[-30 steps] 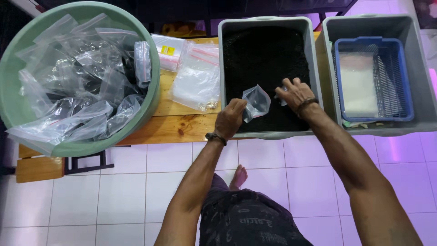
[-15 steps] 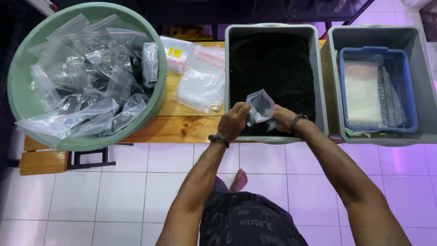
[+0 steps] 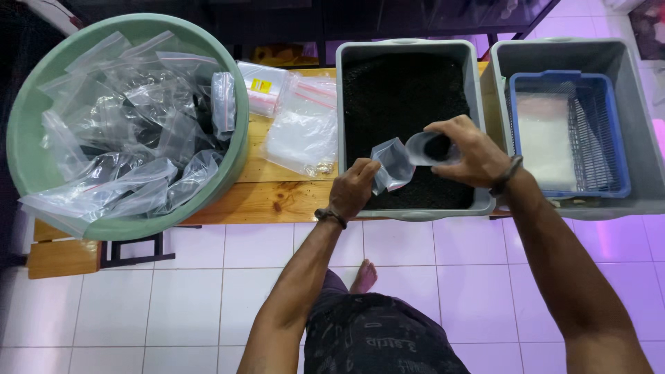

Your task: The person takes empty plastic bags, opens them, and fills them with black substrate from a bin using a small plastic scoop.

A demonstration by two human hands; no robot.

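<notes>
Left hand (image 3: 355,185) fingers pinch a small clear bag (image 3: 390,163), mouth turned toward the right hand (image 3: 465,154). Right fingers wrap a clear scoop cup (image 3: 428,147), dark grains inside, tipped on its side, rim just beside the bag's mouth. Both hang over the near edge of the grey tub (image 3: 410,118) of dark grains. Whether rim and bag touch is unclear; the cup's base is hidden by the fingers. Green basin (image 3: 235,149) of filled bags sits well left of the tub on the worktop (image 3: 277,197).

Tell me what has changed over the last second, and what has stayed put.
The right hand, which was spread empty over the grey bin of dark soil, then met the left at the bag, now holds a small clear cup tipped at the mouth of the small clear bag. The left hand kept hold of that bag throughout. The green tub of bags, the blue basket and the wooden table stayed as they were.
</notes>
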